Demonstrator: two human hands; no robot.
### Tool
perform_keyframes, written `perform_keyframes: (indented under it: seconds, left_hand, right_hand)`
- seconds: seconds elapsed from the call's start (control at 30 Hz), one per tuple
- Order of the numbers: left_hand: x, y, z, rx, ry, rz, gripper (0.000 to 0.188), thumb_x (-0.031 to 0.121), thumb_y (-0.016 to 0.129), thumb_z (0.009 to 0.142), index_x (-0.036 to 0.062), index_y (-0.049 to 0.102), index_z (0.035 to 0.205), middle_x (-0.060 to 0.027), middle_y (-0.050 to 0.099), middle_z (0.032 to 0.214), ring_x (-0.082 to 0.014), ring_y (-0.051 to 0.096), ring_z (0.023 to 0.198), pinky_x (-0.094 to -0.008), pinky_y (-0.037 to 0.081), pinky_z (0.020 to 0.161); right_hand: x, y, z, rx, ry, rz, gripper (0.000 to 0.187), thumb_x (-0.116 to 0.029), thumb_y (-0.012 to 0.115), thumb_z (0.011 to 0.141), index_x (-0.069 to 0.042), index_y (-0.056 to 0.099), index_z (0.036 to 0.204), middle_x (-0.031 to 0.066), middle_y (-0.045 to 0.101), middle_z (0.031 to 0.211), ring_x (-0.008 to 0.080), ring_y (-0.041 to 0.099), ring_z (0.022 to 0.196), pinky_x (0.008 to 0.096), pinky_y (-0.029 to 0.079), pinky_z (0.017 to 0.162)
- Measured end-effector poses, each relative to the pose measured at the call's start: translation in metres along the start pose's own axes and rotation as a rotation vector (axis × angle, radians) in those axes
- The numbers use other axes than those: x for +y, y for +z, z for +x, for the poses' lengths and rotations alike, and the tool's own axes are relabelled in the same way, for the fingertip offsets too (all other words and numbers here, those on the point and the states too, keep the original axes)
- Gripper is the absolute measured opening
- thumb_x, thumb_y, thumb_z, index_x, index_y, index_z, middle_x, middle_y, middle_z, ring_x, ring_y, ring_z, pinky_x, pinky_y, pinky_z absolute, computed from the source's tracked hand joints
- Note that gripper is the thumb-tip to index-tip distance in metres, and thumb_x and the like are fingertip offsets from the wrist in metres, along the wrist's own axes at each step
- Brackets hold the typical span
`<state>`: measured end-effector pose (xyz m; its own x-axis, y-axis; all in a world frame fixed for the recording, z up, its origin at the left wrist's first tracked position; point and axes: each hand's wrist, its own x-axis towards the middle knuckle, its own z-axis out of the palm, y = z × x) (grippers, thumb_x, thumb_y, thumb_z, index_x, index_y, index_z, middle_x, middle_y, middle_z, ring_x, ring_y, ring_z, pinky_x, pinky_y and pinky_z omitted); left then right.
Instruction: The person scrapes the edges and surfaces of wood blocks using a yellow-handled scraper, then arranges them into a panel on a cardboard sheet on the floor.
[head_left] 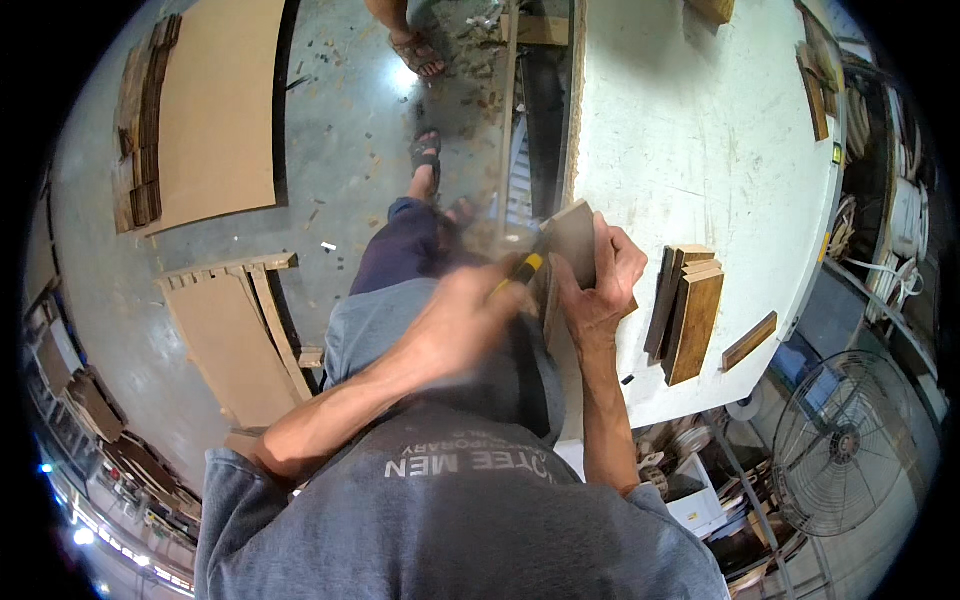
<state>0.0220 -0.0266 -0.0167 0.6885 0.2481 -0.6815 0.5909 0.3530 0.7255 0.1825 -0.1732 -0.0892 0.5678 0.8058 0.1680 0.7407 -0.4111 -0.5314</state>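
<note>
My left hand [455, 325], smeared by motion, is closed around a tool with a yellow-and-black handle [527, 268]; the tool's working end is not clear. It is up against a flat wooden block [572, 235] at the left edge of the white workbench [690, 190]. My right hand [603, 285] grips that block from the right, thumb on the near side and fingers behind. On the bench to the right of this hand stands a bundle of brown wood strips [693, 312]. One loose wood strip [750, 340] lies farther right.
A standing fan [843, 432] is beyond the bench's near right corner. Large brown boards [220, 110] and a smaller panel [235, 345] lie at the left. Another person's sandalled foot [418, 52] is on the floor ahead, among scattered scraps.
</note>
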Motion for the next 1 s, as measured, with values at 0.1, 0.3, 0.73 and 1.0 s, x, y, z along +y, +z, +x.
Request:
perform_keyframes:
  seconds: [0.1, 0.3, 0.73, 1.0]
  left_hand:
    - [-0.011, 0.0, 0.007, -0.044, -0.036, -0.085, 0.034, 0.022, 0.05, 0.104, -0.0036, 0.062, 0.124, -0.0038, 0.059, 0.077, -0.0107, 0.054, 0.057, -0.0279, 0.044, 0.05]
    - [-0.012, -0.003, 0.011, -0.053, -0.079, -0.157, 0.028, 0.021, 0.051, 0.105, -0.0028, 0.065, 0.102, -0.0045, 0.06, 0.076, -0.0096, 0.054, 0.056, -0.0252, 0.043, 0.048]
    - [-0.055, -0.017, 0.057, 0.057, -0.071, -0.228, 0.028, 0.022, 0.054, 0.096, 0.0001, 0.061, 0.08, -0.0033, 0.057, 0.067, -0.0128, 0.053, 0.051, -0.0296, 0.04, 0.047]
    - [-0.02, 0.004, 0.064, 0.108, 0.145, 0.059, 0.046, 0.027, 0.054, 0.101, -0.0072, 0.058, 0.132, -0.0058, 0.063, 0.084, -0.0135, 0.057, 0.074, -0.0289, 0.048, 0.071]
  right_hand:
    - [-0.002, -0.003, 0.002, -0.012, 0.035, -0.002, 0.076, -0.014, 0.086, 0.068, -0.005, 0.058, 0.138, 0.0175, 0.062, 0.117, 0.0357, 0.055, 0.107, 0.0488, 0.039, 0.095]
    - [0.001, -0.004, 0.004, -0.014, 0.019, -0.005, 0.074, -0.015, 0.086, 0.071, -0.006, 0.059, 0.139, 0.0185, 0.063, 0.118, 0.0347, 0.054, 0.108, 0.0471, 0.044, 0.093]
    - [-0.001, -0.013, -0.001, 0.047, -0.001, 0.001, 0.063, -0.018, 0.084, 0.077, -0.005, 0.062, 0.135, 0.019, 0.064, 0.117, 0.0369, 0.056, 0.109, 0.0487, 0.046, 0.094]
    - [-0.044, -0.137, 0.001, 0.162, 0.031, -0.085, 0.072, -0.014, 0.085, 0.074, -0.004, 0.057, 0.14, 0.0152, 0.059, 0.124, 0.0336, 0.054, 0.11, 0.0455, 0.049, 0.091]
